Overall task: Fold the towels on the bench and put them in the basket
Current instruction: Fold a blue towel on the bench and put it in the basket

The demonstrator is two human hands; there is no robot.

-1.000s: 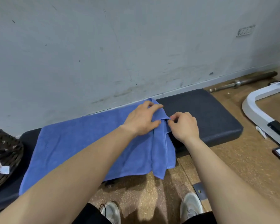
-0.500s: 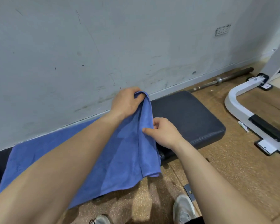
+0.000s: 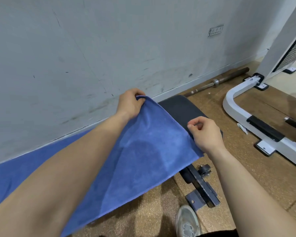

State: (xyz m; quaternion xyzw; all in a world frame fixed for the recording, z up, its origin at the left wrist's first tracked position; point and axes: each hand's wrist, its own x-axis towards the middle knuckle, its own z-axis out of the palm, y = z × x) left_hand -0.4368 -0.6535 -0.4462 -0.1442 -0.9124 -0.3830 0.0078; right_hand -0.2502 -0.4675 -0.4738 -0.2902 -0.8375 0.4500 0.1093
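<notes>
Hands hold the raised end: our left hand [image 3: 130, 105] grips the far corner of the blue towel [image 3: 143, 154] at centre frame, our right hand [image 3: 206, 134] pinches its near edge. The rest lies leftward along the dark tabletop [image 3: 181, 108]. Soft, light, floppy, we judge; corners give the best hold.

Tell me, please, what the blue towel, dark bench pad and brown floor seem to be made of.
The blue towel: soft, matte, fine-pile cloth, probably microfibre; it drapes and creases. The dark bench pad: likely vinyl over padding; smooth, faint sheen, rounded edge. The speckled brown floor: perhaps cork or rubber granulate, given grainy flecks.
</notes>
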